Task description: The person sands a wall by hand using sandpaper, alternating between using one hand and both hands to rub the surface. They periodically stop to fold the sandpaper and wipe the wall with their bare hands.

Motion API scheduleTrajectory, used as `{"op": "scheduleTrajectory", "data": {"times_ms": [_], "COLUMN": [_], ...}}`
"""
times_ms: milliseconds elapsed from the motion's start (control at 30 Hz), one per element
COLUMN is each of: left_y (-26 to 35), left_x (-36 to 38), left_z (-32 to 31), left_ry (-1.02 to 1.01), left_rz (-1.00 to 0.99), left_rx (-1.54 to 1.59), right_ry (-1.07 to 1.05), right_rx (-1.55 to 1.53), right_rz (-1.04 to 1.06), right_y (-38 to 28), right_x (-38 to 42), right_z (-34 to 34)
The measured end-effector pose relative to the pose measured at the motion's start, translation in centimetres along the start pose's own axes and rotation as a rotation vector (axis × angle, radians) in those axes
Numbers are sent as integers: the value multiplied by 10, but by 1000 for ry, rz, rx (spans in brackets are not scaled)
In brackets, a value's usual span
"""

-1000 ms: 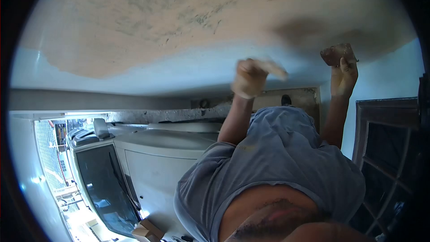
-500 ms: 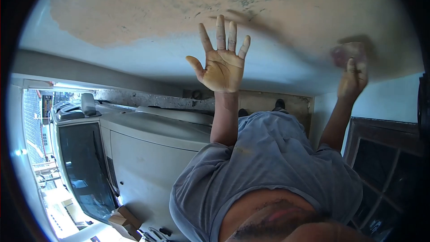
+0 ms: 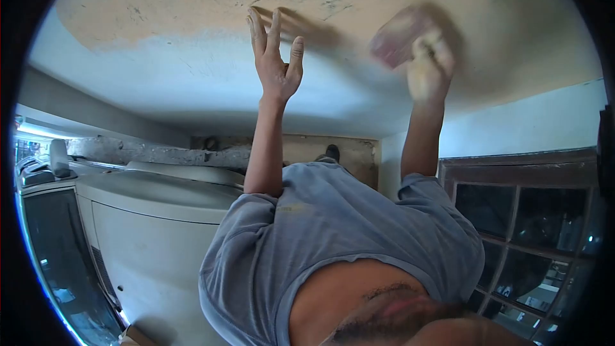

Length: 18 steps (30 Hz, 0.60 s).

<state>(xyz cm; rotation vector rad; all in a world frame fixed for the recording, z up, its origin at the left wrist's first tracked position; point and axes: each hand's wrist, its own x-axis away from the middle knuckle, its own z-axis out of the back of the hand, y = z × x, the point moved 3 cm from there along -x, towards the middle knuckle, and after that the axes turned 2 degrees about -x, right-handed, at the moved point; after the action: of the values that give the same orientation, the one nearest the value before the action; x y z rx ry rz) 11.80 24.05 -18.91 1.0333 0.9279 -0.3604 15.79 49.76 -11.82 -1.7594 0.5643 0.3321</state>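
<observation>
My right hand (image 3: 430, 67), blurred by motion, grips a reddish piece of sandpaper (image 3: 398, 40) with fingers bent over it. The sandpaper lies against the beige part of the wall (image 3: 192, 3), its shadow close beside it. My left hand (image 3: 275, 61) is raised to the left of it, open with fingers stretched upward and seen from the side. Its fingertips are near the wall, over the lower border of the beige coat, and throw a shadow to the right. Pale dust coats the fingers of both hands. Dark scuffs mark the wall above them.
A light-coloured vehicle (image 3: 160, 243) stands close on the left, with a rough concrete ledge (image 3: 160, 154) beyond it. On the right is a dark-framed window (image 3: 551, 218) with several panes. A cardboard box (image 3: 136, 336) shows at the bottom left.
My right hand has moved the sandpaper left and upward across the wall. My left hand has shifted left and turned from palm-facing to side-on. The whole view has swung to the right.
</observation>
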Motion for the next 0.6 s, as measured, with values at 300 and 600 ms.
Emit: {"op": "scheduleTrajectory", "data": {"times_ms": [300,600], "left_y": [-9,-24], "left_x": [-16,-60], "left_z": [46,55], "left_ry": [182,297], "left_rz": [163,-34], "left_rx": [430,-313], "right_ry": [204,404], "right_rx": [-122,183], "right_rz": [-17,-66], "right_y": [6,3], "right_x": [-18,-7], "right_z": [21,4]}}
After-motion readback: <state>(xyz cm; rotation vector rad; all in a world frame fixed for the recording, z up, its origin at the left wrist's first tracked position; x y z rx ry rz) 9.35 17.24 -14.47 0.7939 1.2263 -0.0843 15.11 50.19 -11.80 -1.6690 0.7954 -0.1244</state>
